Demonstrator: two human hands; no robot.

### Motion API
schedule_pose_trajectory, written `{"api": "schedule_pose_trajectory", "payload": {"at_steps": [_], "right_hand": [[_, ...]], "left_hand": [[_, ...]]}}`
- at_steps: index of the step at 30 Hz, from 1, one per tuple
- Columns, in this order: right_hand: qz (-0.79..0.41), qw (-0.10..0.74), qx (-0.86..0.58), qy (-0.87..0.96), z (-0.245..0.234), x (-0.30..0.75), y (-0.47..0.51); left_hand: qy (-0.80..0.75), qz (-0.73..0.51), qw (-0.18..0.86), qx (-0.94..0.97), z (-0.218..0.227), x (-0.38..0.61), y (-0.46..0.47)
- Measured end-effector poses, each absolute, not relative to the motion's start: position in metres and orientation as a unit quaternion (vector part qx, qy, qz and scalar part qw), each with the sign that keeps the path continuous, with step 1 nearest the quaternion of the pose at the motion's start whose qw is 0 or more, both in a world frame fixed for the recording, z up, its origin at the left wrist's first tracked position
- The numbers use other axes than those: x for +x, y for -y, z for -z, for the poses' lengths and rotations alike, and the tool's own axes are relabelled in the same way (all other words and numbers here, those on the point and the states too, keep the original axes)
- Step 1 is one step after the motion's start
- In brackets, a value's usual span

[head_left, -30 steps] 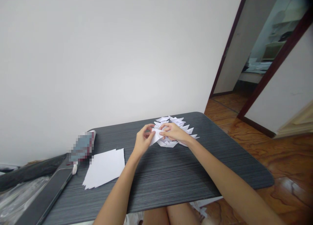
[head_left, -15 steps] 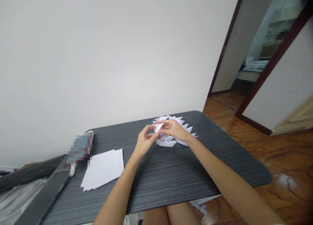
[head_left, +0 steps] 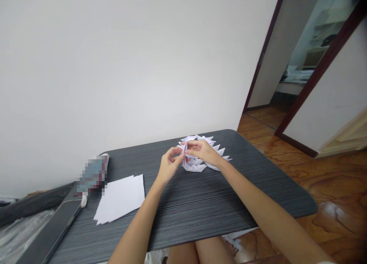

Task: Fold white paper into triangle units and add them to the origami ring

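Observation:
Between both hands is a small piece of folded white paper (head_left: 185, 149), seen nearly edge-on as a narrow upright shape. My left hand (head_left: 168, 162) pinches it from the left with thumb and fingers. From the right, my right hand (head_left: 203, 150) grips it the same way, and its fingers hide part of the paper. Behind and below the hands, several folded white paper boats (head_left: 196, 166) lie in rows on the dark table (head_left: 200, 206). The hands cover some of them.
A stack of white paper sheets (head_left: 122, 199) lies on the left of the table. Beyond it are a blurred-out packet (head_left: 91, 176) and a long dark flat object (head_left: 53, 233). A white wall (head_left: 143, 65) borders the back; a doorway (head_left: 275, 65) opens at right.
The folded paper has turned between my fingers, from showing a wide face to nearly edge-on. Both hands stay in almost the same place.

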State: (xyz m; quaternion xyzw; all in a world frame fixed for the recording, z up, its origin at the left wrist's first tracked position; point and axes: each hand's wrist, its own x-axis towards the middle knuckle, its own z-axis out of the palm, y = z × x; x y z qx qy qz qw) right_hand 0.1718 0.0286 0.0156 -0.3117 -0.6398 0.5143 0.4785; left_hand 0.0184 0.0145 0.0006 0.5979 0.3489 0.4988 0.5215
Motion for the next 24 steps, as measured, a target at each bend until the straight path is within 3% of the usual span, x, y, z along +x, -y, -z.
{"api": "schedule_pose_trajectory", "payload": {"at_steps": [7,16,21,24], "right_hand": [[-0.488,0.472,-0.321,0.66,-0.016,0.172,-0.03],[-0.249,0.505,-0.427,0.707,-0.004,0.156,-0.027],[-0.286,0.504,-0.42,0.699,-0.006,0.159,-0.028],[-0.332,0.509,-0.389,0.692,-0.011,0.162,-0.027]], "left_hand": [[-0.386,-0.497,0.505,0.59,-0.003,0.02,-0.013],[-0.408,-0.494,0.45,0.622,0.006,0.017,-0.014],[-0.425,-0.507,0.361,0.657,0.009,0.013,-0.016],[-0.421,-0.534,0.406,0.611,0.006,0.012,-0.016]]}}
